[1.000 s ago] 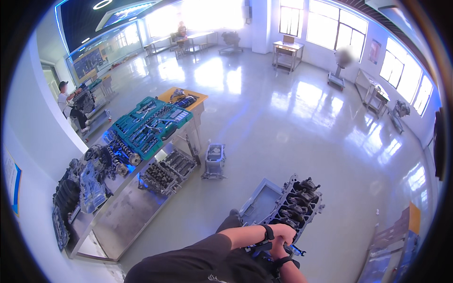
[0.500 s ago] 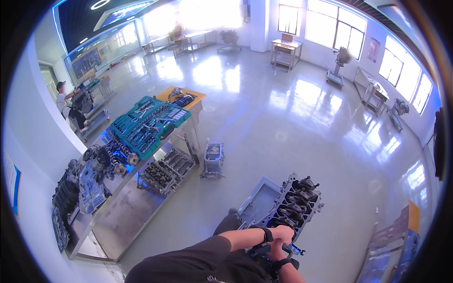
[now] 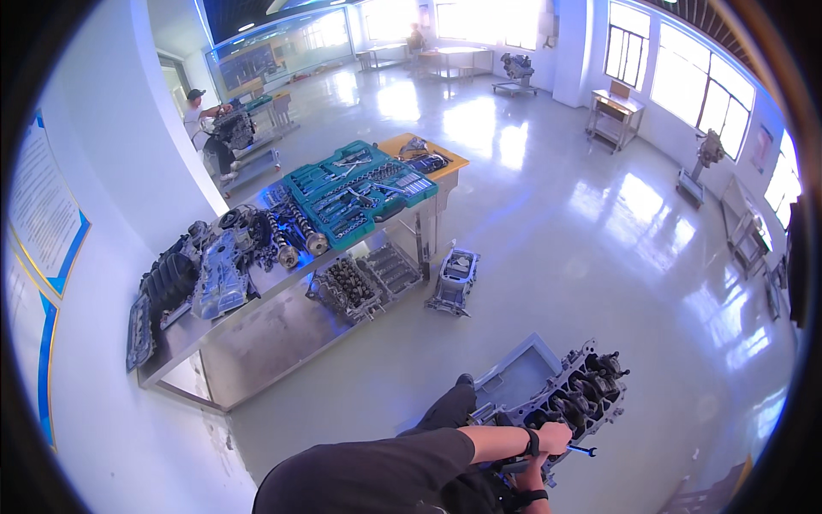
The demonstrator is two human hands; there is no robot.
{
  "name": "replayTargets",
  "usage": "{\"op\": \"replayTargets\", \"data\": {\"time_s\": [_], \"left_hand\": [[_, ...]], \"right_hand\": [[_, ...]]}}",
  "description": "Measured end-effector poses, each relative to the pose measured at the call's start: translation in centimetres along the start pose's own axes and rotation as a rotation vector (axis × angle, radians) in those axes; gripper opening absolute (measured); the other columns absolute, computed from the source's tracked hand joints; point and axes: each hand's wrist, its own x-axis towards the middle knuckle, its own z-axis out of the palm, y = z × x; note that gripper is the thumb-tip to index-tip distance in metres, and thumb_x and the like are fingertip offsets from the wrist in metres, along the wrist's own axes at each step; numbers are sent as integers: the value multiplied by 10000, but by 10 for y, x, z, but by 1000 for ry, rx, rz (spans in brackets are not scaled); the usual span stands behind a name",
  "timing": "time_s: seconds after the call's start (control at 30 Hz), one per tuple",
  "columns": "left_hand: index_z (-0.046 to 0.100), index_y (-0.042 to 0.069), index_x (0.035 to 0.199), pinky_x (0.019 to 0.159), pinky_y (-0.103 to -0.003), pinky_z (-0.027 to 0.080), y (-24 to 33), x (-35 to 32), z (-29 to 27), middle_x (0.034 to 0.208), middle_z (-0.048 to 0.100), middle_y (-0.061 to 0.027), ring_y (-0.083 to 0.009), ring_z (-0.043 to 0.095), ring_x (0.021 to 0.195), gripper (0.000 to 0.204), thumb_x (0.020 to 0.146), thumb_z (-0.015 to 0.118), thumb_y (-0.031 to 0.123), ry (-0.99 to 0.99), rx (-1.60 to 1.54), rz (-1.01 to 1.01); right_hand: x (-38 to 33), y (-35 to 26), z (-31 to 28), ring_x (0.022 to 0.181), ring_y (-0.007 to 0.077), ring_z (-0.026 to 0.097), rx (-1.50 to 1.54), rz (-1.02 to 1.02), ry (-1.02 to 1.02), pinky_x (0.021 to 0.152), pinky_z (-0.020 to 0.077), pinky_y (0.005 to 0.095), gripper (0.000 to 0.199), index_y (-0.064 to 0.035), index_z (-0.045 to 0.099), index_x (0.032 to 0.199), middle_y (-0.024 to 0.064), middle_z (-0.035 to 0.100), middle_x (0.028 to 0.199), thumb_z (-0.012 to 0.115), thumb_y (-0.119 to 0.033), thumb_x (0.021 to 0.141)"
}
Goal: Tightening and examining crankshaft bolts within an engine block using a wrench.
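Observation:
Low in the head view, my left hand (image 3: 556, 438) is closed at the near end of an engine block (image 3: 569, 403) with its crankshaft showing. From beneath this hand sticks the open jaw of a wrench (image 3: 587, 451), bluish and pointing right. Just below and touching it, my right hand (image 3: 533, 472) is closed too; the left hand covers part of its fingers, and what lies inside them is hidden. Both wrists wear black bands. Against the block's left side lies a grey shallow tray (image 3: 514, 364).
A metal workbench (image 3: 248, 360) at left carries engine parts, camshafts (image 3: 295, 227) and an open teal socket set (image 3: 360, 188). Cylinder heads (image 3: 368, 278) rest on its lower shelf. A metal housing (image 3: 454, 283) stands on the floor. Another person (image 3: 199, 116) works at an engine far left.
The view has swung left, so the bench and engine block appear farther right. My hands stay together at the block's near end, with the wrench jaw still sticking out.

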Motion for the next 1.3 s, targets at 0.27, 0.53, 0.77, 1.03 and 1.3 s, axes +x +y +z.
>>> {"op": "replayTargets", "data": {"time_s": [0.27, 0.53, 0.77, 1.03, 1.3], "left_hand": [[684, -55, 865, 714, -449, 524, -15, 27, 13, 864, 670, -248, -385, 664, 838, 261, 768, 592, 169, -134, -163, -37], [621, 4, 832, 509, -386, 469, -55, 47, 20, 686, 601, -100, -209, 570, 544, 392, 889, 578, 389, -34, -750, -514], [603, 36, 806, 594, -367, 552, -86, 23, -24, 743, 638, -91, -222, 649, 648, 293, 945, 547, 287, -175, -1309, -390], [672, 63, 1032, 692, -270, 559, -123, -51, -61, 953, 689, -72, -149, 685, 815, 238, 952, 550, 251, -261, -1125, -240], [679, 80, 1005, 718, -268, 543, -118, -80, -42, 936, 684, -31, -126, 661, 801, 280, 963, 526, 310, -271, -950, -233]], "right_hand": [[12, -29, -34, 960, 241, 589, 17, 55, 164, 786, 462, 359, 320, -51, 571, 1133, 109, 598, 1031, 579, -165, 834], [31, -87, -101, 718, 334, 686, -275, 121, -158, 614, 551, 424, 233, -18, 636, 853, 151, 674, 730, 632, -211, 723], [30, -73, -93, 605, 404, 645, -16, 174, 1, 578, 534, 497, 236, 8, 636, 727, 222, 641, 668, 566, -216, 757], [32, -76, -83, 643, 314, 677, 323, 203, -180, 653, 546, 405, 256, 9, 687, 802, 181, 663, 681, 558, -211, 783], [-4, -79, -55, 593, 174, 653, 581, 235, -97, 595, 527, 328, 215, -13, 700, 843, 88, 649, 633, 604, -204, 825]]}}
